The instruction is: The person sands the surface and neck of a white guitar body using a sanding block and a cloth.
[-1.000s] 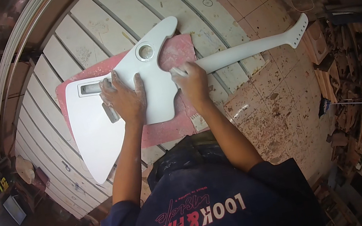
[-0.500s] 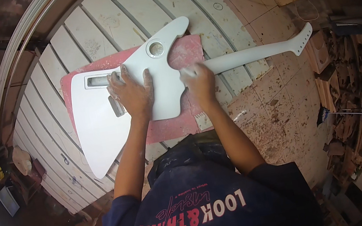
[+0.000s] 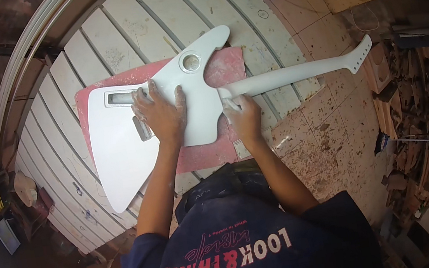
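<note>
A white electric guitar body with its neck (image 3: pixel 129 131) lies flat, the neck pointing right to a headstock with a row of holes. It has a round recess near the upper horn and two rectangular cutouts. My left hand (image 3: pixel 162 111), dusty with white powder, rests on the middle of the body between the cutouts, fingers spread. At the lower side of the joint where neck meets body, my right hand (image 3: pixel 246 120) is closed, with its fingertips pinched together against the edge. Whatever they may hold is hidden or too small to name.
Under the guitar lies a dusty pink sheet (image 3: pixel 207 156) on a pale slatted table (image 3: pixel 121 19). Wood scraps (image 3: pixel 422 122) are piled at the right, beside a tiled floor (image 3: pixel 329 109) strewn with debris. A curved metal frame (image 3: pixel 6 95) stands at the far left.
My right hand has shifted from across the top of the neck joint to its lower edge. My left hand keeps its place on the body. The guitar appears slightly lower in the picture.
</note>
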The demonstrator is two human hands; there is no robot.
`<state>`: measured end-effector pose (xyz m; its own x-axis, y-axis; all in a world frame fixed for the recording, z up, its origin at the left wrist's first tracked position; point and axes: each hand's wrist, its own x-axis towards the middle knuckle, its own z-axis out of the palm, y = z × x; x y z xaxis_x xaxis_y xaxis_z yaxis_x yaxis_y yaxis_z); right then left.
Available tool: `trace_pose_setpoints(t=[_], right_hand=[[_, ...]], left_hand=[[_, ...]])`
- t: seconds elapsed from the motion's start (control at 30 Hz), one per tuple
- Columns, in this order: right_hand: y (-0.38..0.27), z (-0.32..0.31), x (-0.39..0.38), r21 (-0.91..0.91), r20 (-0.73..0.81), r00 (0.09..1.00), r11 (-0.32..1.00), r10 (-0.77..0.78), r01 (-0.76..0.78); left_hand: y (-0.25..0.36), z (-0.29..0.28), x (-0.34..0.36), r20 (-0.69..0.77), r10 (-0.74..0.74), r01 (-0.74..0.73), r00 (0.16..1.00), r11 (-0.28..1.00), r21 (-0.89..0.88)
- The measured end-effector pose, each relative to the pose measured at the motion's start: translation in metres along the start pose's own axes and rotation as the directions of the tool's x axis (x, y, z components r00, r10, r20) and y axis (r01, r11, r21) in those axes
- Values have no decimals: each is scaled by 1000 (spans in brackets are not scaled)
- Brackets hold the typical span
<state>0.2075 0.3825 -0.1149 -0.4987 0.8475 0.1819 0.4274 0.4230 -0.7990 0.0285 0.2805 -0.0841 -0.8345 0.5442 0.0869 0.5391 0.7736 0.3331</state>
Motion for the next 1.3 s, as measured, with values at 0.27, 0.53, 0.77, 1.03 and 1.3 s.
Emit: trace_pose_setpoints(t=[0.27, 0.53, 0.77, 1.03, 1.3], right_hand=[[-5, 2, 7, 9, 39, 996, 996, 84, -84], [-2, 6, 11, -23, -10, 1000, 999, 25, -25], [-8, 7, 29, -1, 22, 998, 999, 54, -54], [-9, 5, 30, -7, 79, 993, 996, 89, -88], [-13, 7, 33, -1, 25, 997, 997, 76, -76]], left_hand=[[0, 0, 0, -13, 11, -11, 1000, 1000, -15], [0, 0, -1, -6, 8, -8, 1000, 1000, -1], [0, 0, 2, -8, 27, -27, 1000, 1000, -2], [-2, 1, 0, -15, 32, -32, 999, 999, 1], [-1, 1, -4, -6, 21, -22, 1000, 1000, -15]])
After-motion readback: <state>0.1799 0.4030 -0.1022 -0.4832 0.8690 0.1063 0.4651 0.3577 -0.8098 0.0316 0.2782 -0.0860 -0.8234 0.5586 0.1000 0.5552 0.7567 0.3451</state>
